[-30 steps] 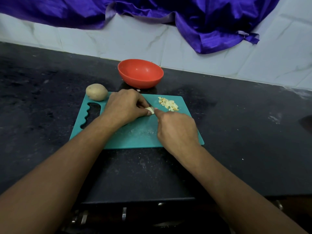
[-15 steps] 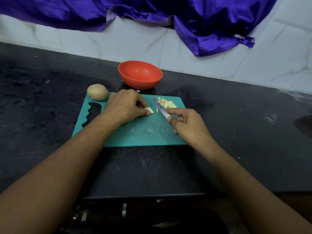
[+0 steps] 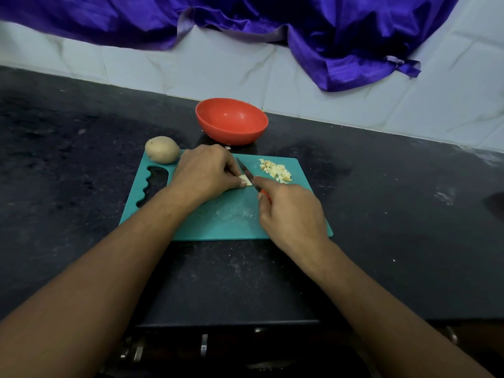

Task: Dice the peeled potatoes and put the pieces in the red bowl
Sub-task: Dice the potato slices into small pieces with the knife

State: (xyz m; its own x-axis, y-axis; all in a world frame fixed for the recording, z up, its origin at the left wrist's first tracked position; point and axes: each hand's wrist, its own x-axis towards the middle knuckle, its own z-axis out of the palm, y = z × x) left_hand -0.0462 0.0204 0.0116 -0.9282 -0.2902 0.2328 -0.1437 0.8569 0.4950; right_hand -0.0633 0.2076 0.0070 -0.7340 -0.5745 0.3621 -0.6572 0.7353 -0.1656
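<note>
Potato piece (image 3: 246, 181) pinched by L hand (image 3: 204, 174), R hand (image 3: 291, 211) w/ knife (image 3: 243, 168) on it.

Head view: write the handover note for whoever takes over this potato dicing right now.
Left hand: pinches the potato piece down on the teal cutting board.
Right hand: grips the knife, blade against that piece.
Diced pile: on the board's far right.
Whole potato: uncut, at the board's far left corner.
Red bowl: behind the board, nothing visible inside.
Done: part of one potato diced.
Left: finish this piece, dice the whole potato, move all the dice into the bowl.
</note>
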